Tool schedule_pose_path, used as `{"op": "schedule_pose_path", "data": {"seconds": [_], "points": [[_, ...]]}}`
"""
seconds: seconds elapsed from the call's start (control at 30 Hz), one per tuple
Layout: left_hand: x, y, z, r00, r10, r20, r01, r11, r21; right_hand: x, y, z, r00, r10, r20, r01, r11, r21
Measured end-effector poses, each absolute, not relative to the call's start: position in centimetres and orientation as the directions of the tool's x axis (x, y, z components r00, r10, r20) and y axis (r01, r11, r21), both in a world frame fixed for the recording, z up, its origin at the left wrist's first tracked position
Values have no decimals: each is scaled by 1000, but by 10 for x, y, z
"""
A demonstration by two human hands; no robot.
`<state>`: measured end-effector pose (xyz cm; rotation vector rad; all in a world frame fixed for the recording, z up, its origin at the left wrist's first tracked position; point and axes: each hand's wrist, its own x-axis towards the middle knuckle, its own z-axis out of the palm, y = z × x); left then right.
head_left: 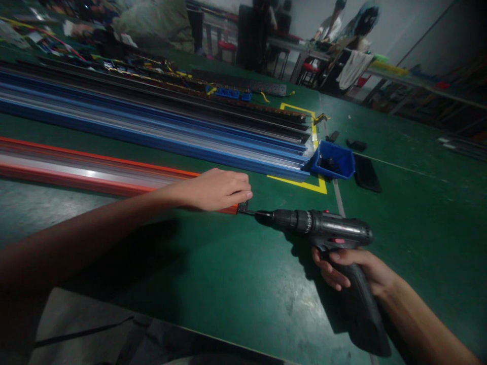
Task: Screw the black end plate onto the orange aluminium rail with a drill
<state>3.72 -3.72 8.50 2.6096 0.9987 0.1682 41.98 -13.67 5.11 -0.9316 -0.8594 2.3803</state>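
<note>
My right hand (342, 271) is wrapped round the grip of a black cordless drill (323, 225), which lies level and points left. Its long thin bit (253, 213) reaches a small black end piece (242, 208) at the right end of an orange-red metal profile (125, 190). Over that same end lies my left hand (224, 188), its fingers closed round the profile and its end piece. The hand hides part of the end piece. Whether a screw sits at the bit's tip is too small to tell.
Behind the orange profile lie several blue profiles (160, 134) and black profiles (228, 109). A blue bin (334, 161) with dark parts stands at their right end, beside a dark flat object (367, 173). Yellow tape (304, 186) marks the green table (228, 284). People sit at the back.
</note>
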Motion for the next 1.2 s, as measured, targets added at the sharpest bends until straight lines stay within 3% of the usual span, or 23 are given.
{"op": "schedule_pose_path", "data": {"seconds": [1.2], "points": [[38,-39,87,740,672,-36,636,-680,366,420,-137,50,-683,588,-434,-171,-705,-688]]}}
